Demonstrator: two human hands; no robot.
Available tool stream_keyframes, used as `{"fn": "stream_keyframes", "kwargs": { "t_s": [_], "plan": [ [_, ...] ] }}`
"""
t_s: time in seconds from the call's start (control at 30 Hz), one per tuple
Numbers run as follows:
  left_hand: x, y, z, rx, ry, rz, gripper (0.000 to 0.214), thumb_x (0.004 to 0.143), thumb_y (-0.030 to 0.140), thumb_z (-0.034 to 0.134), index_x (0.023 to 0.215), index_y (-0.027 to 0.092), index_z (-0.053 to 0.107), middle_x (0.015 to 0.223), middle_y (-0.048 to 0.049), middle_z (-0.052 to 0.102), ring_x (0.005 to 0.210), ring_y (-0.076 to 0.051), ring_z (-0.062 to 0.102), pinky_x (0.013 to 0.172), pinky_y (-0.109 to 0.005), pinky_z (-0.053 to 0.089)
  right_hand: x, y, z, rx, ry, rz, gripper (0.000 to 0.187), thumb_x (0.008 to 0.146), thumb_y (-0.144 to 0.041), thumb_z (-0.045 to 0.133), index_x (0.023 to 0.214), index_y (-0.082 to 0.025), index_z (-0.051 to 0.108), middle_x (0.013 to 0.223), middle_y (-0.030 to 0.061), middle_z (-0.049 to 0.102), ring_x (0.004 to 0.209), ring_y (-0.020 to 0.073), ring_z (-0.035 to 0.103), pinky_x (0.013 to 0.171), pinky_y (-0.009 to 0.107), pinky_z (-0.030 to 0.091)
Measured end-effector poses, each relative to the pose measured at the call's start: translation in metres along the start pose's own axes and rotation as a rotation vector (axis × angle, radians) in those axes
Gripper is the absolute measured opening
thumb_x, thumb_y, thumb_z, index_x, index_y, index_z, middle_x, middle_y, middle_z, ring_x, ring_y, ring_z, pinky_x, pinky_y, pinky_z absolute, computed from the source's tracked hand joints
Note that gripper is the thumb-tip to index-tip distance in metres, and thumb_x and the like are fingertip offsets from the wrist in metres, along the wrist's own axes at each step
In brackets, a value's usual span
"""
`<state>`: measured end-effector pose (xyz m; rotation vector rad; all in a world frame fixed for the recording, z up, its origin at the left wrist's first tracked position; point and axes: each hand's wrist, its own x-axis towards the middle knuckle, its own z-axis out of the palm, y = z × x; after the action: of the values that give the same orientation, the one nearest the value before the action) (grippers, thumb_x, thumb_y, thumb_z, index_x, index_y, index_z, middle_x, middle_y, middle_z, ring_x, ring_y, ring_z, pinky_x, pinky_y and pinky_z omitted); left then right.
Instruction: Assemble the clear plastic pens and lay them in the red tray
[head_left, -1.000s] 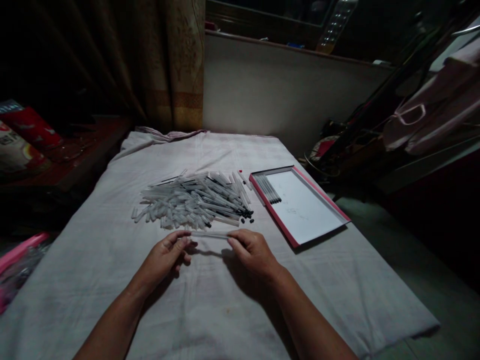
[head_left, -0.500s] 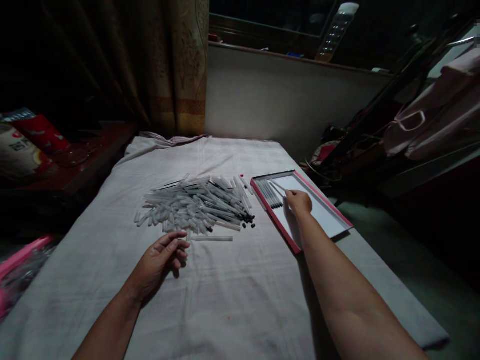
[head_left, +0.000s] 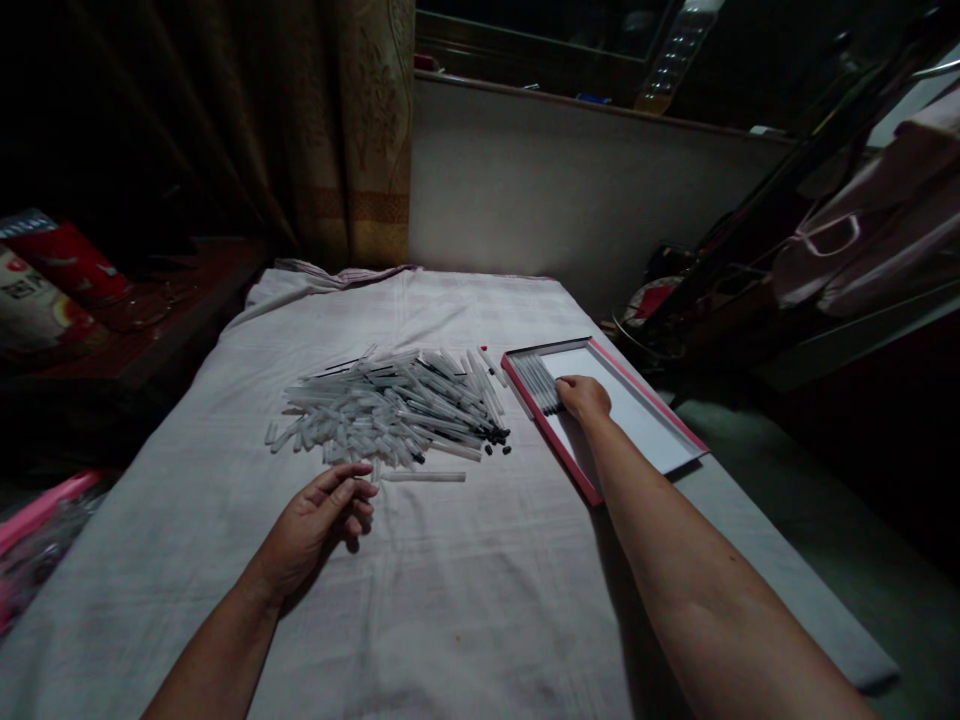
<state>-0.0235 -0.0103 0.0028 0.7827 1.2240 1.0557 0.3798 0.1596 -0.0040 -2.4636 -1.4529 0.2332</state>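
My right hand [head_left: 585, 398] is inside a shallow red-edged box [head_left: 553, 447], fingers pinched on a pen at the right side of a row of pens [head_left: 534, 380]. These are clear with dark tips and lie side by side along the box's left wall; my fingers hide part of the last one. My left hand [head_left: 330, 510] rests on the cloth, fingers loosely curled and apart, holding nothing I can make out. Just beyond it spreads a heap of clear pen parts [head_left: 390, 400]. One clear tube [head_left: 427, 477] lies right of my left fingertips.
Small black pieces [head_left: 496, 437] lie at the heap's right edge, with a tiny red piece [head_left: 484, 349] farther back. A white cloth [head_left: 420, 620] covers the table. To the left, bags [head_left: 52, 300] stand on a dark side table. A curtain [head_left: 367, 140] hangs behind.
My right hand has moved slightly left, bringing its pen down against the row in the box. My left hand has stayed in place.
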Motion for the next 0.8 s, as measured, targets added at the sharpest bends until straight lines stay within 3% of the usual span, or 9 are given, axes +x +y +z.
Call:
{"fn": "stream_keyframes", "kwargs": {
  "t_s": [0.4, 0.63, 0.8],
  "plan": [
    [-0.001, 0.002, 0.000, -0.008, -0.001, 0.005, 0.054, 0.062, 0.048, 0.087, 0.103, 0.018, 0.068, 0.079, -0.0025, 0.070, 0.053, -0.013, 0.061, 0.044, -0.023, 0.049, -0.008, 0.018, -0.004, 0.090, 0.033, -0.032, 0.037, 0.089, -0.028, 0.051, 0.112, -0.025, 0.079, 0.112, 0.0048, 0.077, 0.098, 0.0215, 0.072, 0.077, 0.025, 0.053],
    [-0.002, 0.001, 0.000, -0.008, -0.001, 0.014, 0.055, 0.063, 0.050, 0.086, 0.104, 0.018, 0.068, 0.079, -0.0018, 0.069, 0.054, -0.012, 0.061, 0.044, -0.023, 0.049, -0.005, 0.017, -0.001, 0.126, 0.005, -0.071, 0.037, 0.077, -0.015, 0.060, 0.107, -0.023, 0.080, 0.110, 0.0050, 0.078, 0.106, 0.0224, 0.071, 0.085, 0.025, 0.052],
    [-0.002, 0.001, 0.000, -0.010, -0.002, 0.018, 0.056, 0.063, 0.050, 0.087, 0.105, 0.018, 0.068, 0.081, -0.0020, 0.069, 0.054, -0.012, 0.061, 0.045, -0.022, 0.048, -0.002, 0.015, 0.000, 0.177, -0.017, -0.093, 0.035, 0.077, -0.014, 0.060, 0.104, -0.023, 0.080, 0.111, 0.0047, 0.078, 0.110, 0.0220, 0.070, 0.090, 0.026, 0.051]
  ]
}}
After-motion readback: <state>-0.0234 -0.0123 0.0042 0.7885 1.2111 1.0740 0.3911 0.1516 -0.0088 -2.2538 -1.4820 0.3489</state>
